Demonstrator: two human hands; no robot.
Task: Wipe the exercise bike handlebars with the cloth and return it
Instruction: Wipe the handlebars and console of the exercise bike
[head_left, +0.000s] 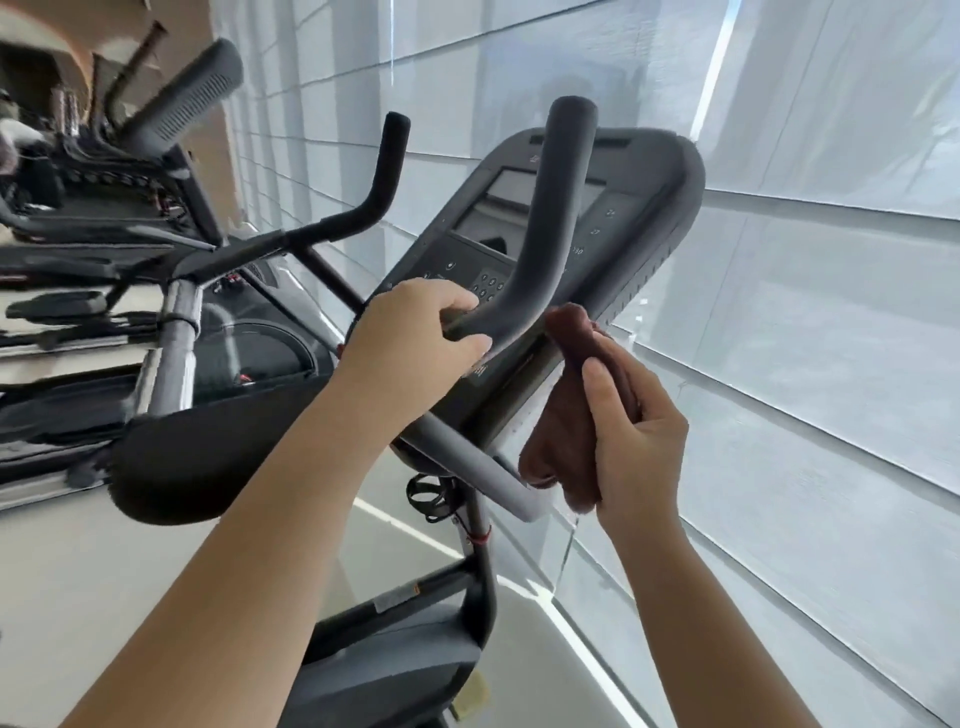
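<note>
The exercise bike's dark grey handlebar (558, 208) curves up in front of the console (639, 208) in the middle of the view. My left hand (415, 343) grips the handlebar at its lower bend, fingers curled over the bar. My right hand (636, 441) holds a bunched brown cloth (563, 410) just right of that bend, beside the console's lower edge. The cloth hangs down past a lower grey bar (467, 457). Whether the cloth touches the handlebar I cannot tell.
A second handlebar (387, 171) rises at left of the console. More gym machines (104, 208) crowd the left side. A black pad (208, 452) juts out below my left arm. Pale window blinds (779, 260) fill the right. The bike frame (483, 582) drops to the floor.
</note>
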